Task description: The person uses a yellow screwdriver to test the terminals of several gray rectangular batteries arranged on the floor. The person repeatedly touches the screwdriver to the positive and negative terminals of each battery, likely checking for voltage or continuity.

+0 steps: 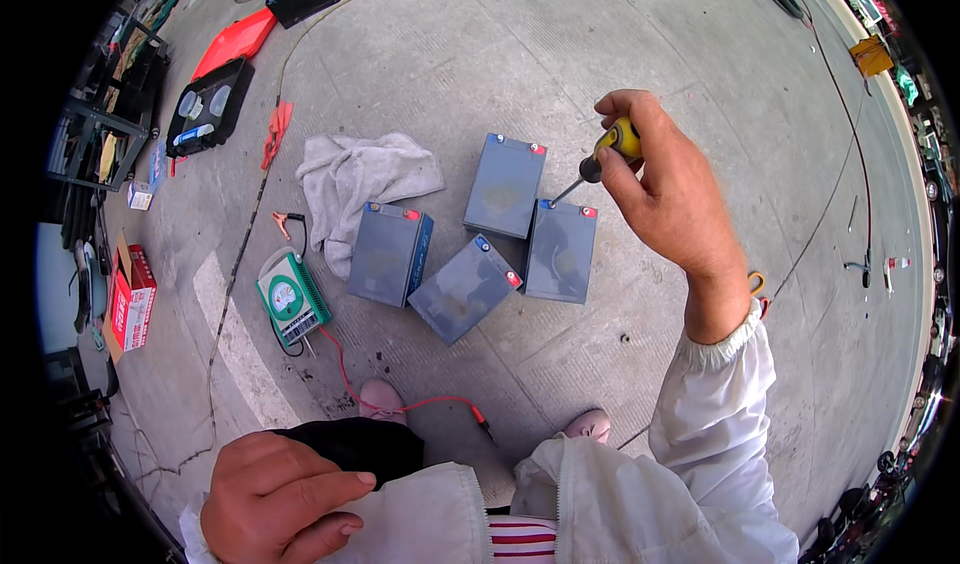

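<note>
My right hand (672, 179) is closed round the yellow and black handle of a screwdriver (622, 140). Its shaft slants down to the left, with the tip at the blue-marked terminal of the rightmost grey battery (562, 254). Three more such batteries stand close by: one behind (505, 186), one turned at an angle in front (465, 289), and one on the left (388, 254). Each shows a red and a blue terminal mark where its top edge is visible. My left hand (285, 499) rests near my left knee, fingers loosely bent and thumb apart, with nothing visible in it.
Left of the batteries lie a crumpled grey cloth (360, 179) and a green-white charger (290, 299) with a red lead running past my feet. Farther left are a black tray (210, 109), a red lid (232, 44) and a red box (133, 299). A long cable (240, 244) crosses the concrete floor.
</note>
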The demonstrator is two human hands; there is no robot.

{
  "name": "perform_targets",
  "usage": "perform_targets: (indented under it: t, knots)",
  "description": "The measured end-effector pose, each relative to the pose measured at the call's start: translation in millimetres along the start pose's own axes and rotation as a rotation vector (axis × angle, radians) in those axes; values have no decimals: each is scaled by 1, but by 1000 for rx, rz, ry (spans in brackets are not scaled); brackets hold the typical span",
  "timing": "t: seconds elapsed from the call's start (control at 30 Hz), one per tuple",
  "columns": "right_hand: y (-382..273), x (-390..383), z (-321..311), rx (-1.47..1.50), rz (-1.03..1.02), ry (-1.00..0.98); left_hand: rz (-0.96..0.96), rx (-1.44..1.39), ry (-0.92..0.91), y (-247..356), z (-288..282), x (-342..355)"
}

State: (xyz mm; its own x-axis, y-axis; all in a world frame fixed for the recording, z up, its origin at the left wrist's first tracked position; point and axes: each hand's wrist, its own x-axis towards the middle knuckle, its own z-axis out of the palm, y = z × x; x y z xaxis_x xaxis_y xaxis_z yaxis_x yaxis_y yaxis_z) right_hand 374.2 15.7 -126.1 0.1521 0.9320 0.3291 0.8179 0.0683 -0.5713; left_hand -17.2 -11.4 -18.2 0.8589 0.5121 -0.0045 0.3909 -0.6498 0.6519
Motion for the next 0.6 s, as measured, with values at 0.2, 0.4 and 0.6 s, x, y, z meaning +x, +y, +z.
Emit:
perform_targets:
  t: [0.2,0.4,0.6]
  knots:
    - [-9,3,0,-358,154,-51,-20,8,-6,1,0,0]
    - [-6,0,2,-109,-8,4,-18,-3,-5,0,0,0]
    - [-12,0,-4,-300,84,22,-21,-8,-5,-1,-1,0]
